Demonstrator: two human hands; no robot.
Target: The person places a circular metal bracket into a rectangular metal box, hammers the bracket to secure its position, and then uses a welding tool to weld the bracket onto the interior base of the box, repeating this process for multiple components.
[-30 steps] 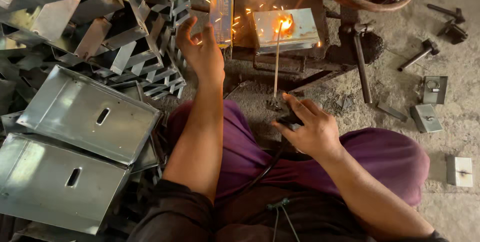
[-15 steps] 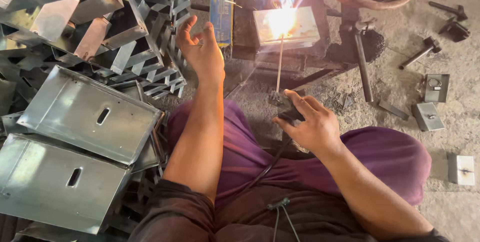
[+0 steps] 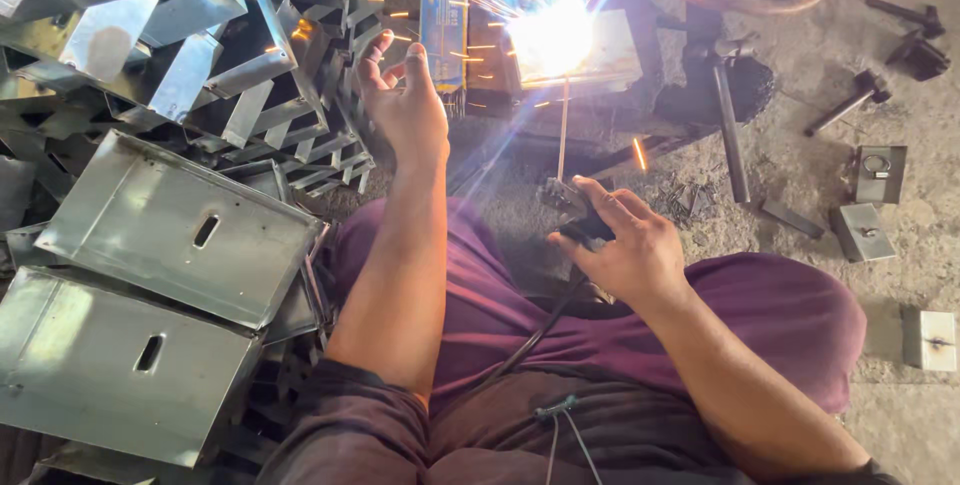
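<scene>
While sparks are flying off the small metal box (image 3: pixel 590 55), the right hand (image 3: pixel 625 250) is gripping the electrode holder (image 3: pixel 580 220) mid-weld, the left hand (image 3: pixel 405 105) spreading open-fingered, many finished boxes (image 3: pixel 170 225) stacked beside.

Stacked slotted steel trays (image 3: pixel 170 230), scattered hammers (image 3: pixel 850 105)

**Worker's clothing and hands, as seen**

Both forearms bare, no gloves on left hand (image 3: pixel 405 110) or right hand (image 3: pixel 625 250). Dark brown top with rolled sleeves. Loose maroon trousers (image 3: pixel 780 310). Thin drawcord hangs at the waist.
</scene>
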